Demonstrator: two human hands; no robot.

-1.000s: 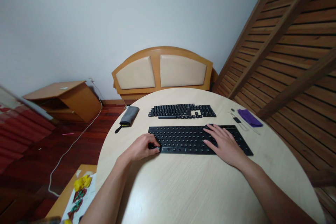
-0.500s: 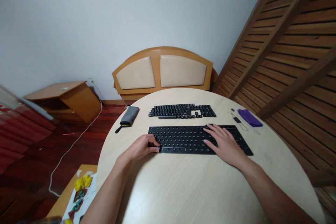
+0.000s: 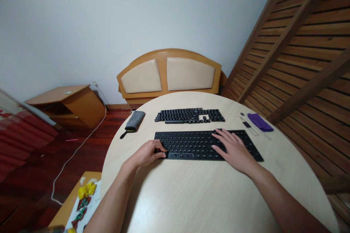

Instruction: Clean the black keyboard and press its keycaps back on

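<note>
A black keyboard without keycaps lies flat on the table, its switches bare. At its lower left corner my left hand is closed in a pinch, thumb and forefinger on a small black keycap, mostly hidden by the fingers. Flat over the keyboard's right half rests my right hand, open with its fingers spread and nothing in it. Just behind the keyboard, loose black keycaps are laid out in rows in keyboard order. A long spacebar keycap lies along their front edge.
On the round table, a grey pouch lies at the left. A purple cloth and a small wire tool are at the right. Beyond stand a headboard and slatted wood. A low table is lower left.
The fingers of my left hand have shifted very slightly at the keyboard's corner. My right hand and the laid-out keycaps stay in place.
</note>
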